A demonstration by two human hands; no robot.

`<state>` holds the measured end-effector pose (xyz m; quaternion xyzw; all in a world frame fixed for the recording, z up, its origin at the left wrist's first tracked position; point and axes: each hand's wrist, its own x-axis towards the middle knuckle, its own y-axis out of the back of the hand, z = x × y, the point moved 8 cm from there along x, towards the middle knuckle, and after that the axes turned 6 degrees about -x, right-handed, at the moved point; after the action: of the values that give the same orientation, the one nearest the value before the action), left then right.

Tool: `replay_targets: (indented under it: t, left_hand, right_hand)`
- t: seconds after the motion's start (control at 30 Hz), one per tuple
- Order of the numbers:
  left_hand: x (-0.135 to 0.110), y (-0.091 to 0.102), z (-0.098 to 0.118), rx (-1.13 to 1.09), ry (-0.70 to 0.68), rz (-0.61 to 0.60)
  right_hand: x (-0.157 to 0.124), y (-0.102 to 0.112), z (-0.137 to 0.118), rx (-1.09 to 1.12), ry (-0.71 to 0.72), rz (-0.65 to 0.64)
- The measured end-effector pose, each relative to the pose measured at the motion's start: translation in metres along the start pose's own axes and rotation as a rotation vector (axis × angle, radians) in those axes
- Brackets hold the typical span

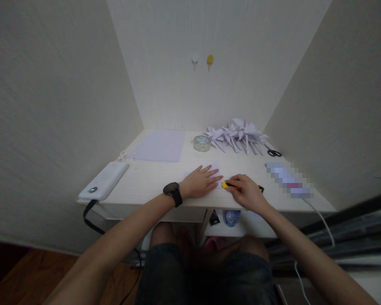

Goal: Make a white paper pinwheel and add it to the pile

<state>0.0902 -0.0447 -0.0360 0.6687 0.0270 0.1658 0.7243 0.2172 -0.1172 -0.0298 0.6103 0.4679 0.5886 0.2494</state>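
My left hand (200,181), with a black watch on its wrist, lies flat with fingers spread on a small sheet of pale paper (215,168) near the desk's front edge. Right beside it, my right hand (246,191) is closed round a yellow and black utility knife (228,184), whose yellow tip points at the paper next to my left fingertips.
On the white desk (152,178): a white power bank (105,181) at the left edge, a stack of pale sheets (161,145), a tape roll (202,143), a heap of folded paper shapes (238,134), black scissors (274,152). Walls close in on three sides.
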Motion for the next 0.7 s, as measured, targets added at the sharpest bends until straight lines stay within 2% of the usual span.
replay_targets:
  t: [0.23,0.47,0.57,0.7]
  left_hand:
    - [0.000,-0.005,-0.002,-0.001,0.032,-0.008]
    - [0.000,-0.005,0.000,-0.022,0.021,-0.022]
    - [0.000,-0.001,-0.001,-0.041,0.022,-0.008]
    - [-0.006,0.011,-0.011,-0.056,0.048,0.025]
  right_hand:
    - [-0.002,0.006,-0.007,-0.011,-0.030,0.013]
    - [0.007,0.002,-0.013,-0.050,-0.118,0.016]
    - [0.013,0.000,-0.017,-0.132,-0.164,0.050]
    - [0.016,-0.005,-0.020,-0.209,-0.189,0.021]
